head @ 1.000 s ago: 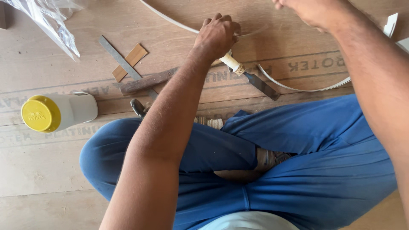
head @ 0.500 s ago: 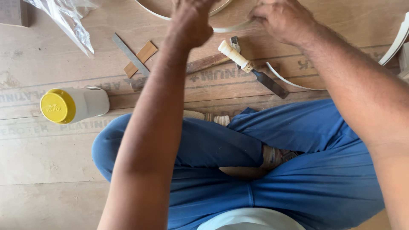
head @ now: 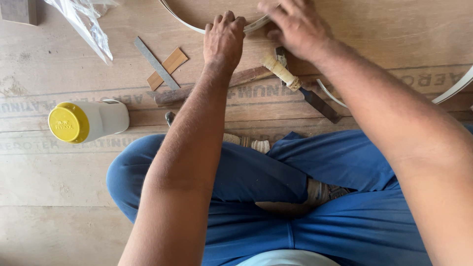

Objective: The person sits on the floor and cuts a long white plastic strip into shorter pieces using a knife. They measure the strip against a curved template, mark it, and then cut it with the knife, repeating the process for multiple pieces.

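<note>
Sitting cross-legged in blue trousers [head: 315,197] on plywood flooring [head: 59,197]. Left hand [head: 224,39] curled over, fingertips pressing on the white edge-banding strip [head: 180,17] where it curves along a rounded wooden piece [head: 217,10]. Right hand [head: 295,27] blurred, fingers bent onto the same strip just beside the left; exact grip impossible to tell. Strip apparently partly seated along the curve, rest running out of view, so pressing seemingly under way, not finished. Chisel [head: 300,88] with pale handle lying untouched near the right wrist. White glue bottle [head: 88,120] with yellow cap lying on its side, well apart to the left. Metal file [head: 156,63] and small veneer offcuts [head: 167,66] near it.
</note>
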